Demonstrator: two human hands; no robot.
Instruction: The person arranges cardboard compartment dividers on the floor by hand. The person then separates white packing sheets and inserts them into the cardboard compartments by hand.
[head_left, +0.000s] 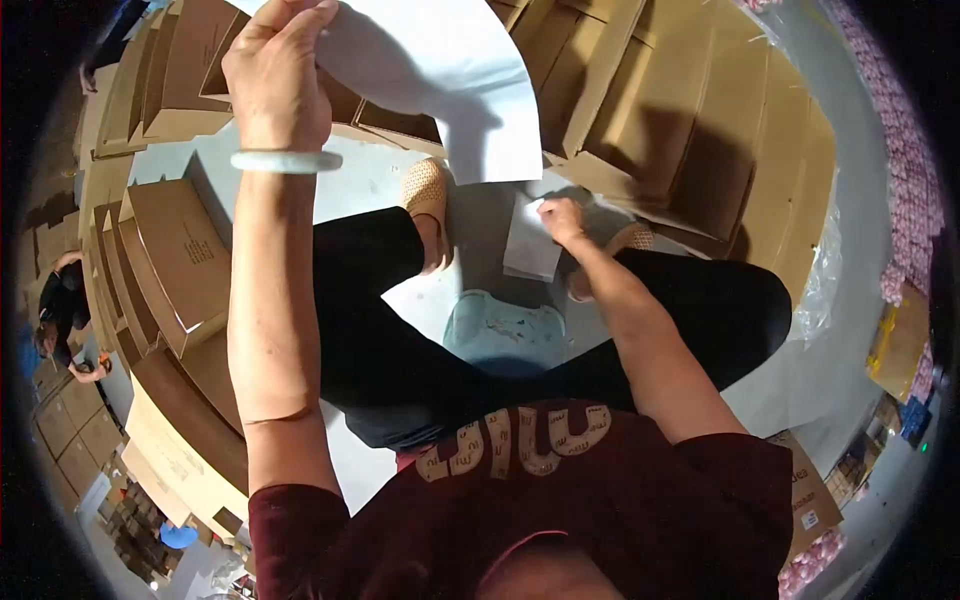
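My left hand (285, 75) is raised at the top left, fingers pinched on the edge of a large white paper sheet (430, 70). The sheet hangs to the right of the hand, its top cut off by the frame. Lower down, my right hand (562, 220) has its fingers curled closed at the right edge of a small stack of white sheets (532, 250), low between my feet. Whether those fingers pinch a sheet's corner is too small to tell. A pale bracelet (287, 161) circles my left wrist.
Open cardboard boxes (690, 120) stand in rows ahead and to the right. More cartons (180, 250) line the left side. A light blue stool (505, 330) is between my legs. Clear plastic wrap (822, 285) lies at the right. Another person (65, 310) is at the far left.
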